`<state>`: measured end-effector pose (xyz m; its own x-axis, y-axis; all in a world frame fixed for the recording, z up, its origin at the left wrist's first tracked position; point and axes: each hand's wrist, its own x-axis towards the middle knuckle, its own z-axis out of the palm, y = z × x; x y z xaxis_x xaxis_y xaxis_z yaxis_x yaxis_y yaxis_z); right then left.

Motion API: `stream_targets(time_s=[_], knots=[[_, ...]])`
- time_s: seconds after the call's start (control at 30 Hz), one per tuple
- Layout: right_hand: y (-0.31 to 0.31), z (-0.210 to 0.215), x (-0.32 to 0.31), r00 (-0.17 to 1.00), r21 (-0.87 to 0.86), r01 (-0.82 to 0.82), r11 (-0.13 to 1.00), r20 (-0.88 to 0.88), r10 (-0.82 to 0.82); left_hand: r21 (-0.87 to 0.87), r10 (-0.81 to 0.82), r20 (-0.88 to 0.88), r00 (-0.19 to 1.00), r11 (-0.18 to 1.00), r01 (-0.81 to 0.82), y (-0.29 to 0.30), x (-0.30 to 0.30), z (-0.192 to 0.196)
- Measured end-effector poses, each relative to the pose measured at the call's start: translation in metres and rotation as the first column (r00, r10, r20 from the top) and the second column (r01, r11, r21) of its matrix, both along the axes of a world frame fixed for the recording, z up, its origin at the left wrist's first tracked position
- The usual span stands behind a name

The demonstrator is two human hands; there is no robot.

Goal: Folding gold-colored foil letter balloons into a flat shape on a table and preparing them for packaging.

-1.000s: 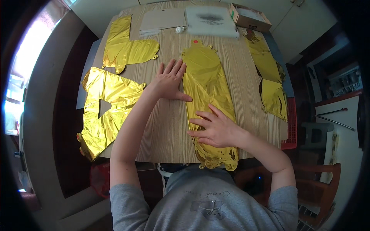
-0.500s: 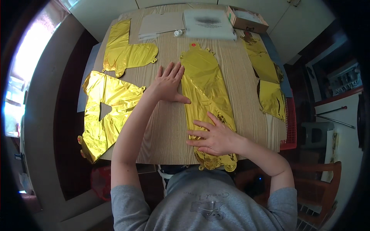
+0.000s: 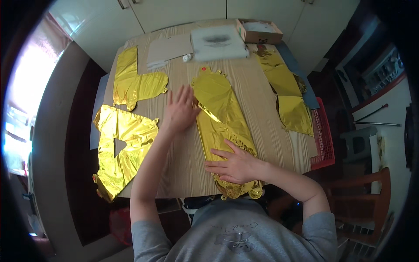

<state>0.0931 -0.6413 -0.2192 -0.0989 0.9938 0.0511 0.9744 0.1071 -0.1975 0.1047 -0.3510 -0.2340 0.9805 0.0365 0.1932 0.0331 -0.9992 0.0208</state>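
The long gold foil balloon [image 3: 222,118] lies flat down the middle of the wooden surface [image 3: 257,105], its near end hanging just over the near edge. Your right hand [image 3: 233,166] presses on its near part with fingers spread and flat, clamped on nothing, which looks meant to pin the slippery foil. Your left hand [image 3: 181,111] rests open at the balloon's left edge (fingers apart, palm down), seemingly smoothing it. To the left lie two other gold foil shapes [image 3: 124,144], well apart from it; more gold pieces [image 3: 290,98] sit to the right, and a cardboard box [image 3: 259,30] stands at the far edge.
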Motion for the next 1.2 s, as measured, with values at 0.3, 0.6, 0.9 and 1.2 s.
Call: stream_targets(time_s=[0.3, 0.6, 0.9, 1.2], knots=[[-0.024, 0.026, -0.02, 0.998, 0.064, 0.056, 0.996, -0.022, -0.055, -0.115, -0.119, -0.101, 0.988, 0.988, 0.107, -0.047, -0.039, 0.01], [-0.125, 0.011, -0.06, 0.933, 0.336, 0.249, 0.908, 0.168, -0.319, -0.088, -0.12, -0.109, 0.987, 0.99, 0.111, -0.045, -0.041, 0.01], [-0.134, 0.007, -0.05, 0.934, 0.467, 0.285, 0.837, 0.062, -0.353, -0.1, -0.131, -0.133, 0.982, 0.988, 0.119, -0.043, -0.039, 0.011], [-0.142, 0.004, -0.042, 0.946, 0.45, 0.31, 0.837, -0.063, -0.317, -0.074, -0.141, -0.137, 0.98, 0.989, 0.132, -0.043, -0.039, 0.01]])
